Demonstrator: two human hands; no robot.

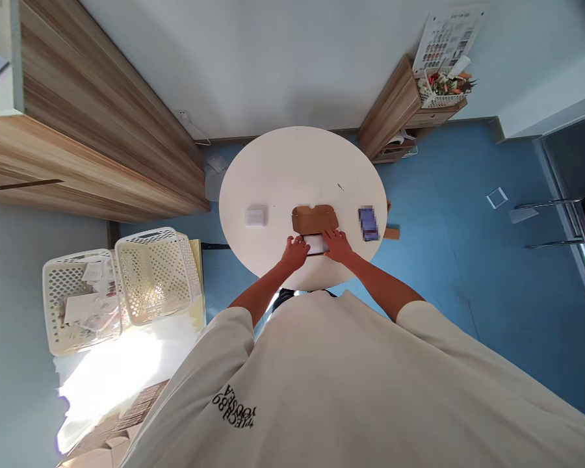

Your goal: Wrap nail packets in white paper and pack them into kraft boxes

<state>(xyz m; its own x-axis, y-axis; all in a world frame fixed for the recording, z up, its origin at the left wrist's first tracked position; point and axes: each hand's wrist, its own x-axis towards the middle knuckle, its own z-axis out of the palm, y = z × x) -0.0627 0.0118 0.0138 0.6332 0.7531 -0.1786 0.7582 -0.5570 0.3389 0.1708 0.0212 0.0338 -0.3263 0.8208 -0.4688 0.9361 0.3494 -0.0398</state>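
A brown cardboard box (314,220) lies near the front edge of the round white table (297,162), its lid folded back away from me. Inside its tray sits a flat white item (316,244); what it is cannot be made out. My left hand (296,252) is at the box's left end, fingers bent and closed on its edge. Over the right end lies my right hand (338,246), its fingers spread apart and touching the white item and the box.
A small white block-like item (256,216) lies on the table's left, a blurred purple item (369,223) on its right. Two white baskets (158,276) stand on the left. A wooden cabinet (392,110) with a basket of vegetable-like items (446,88) stands behind right.
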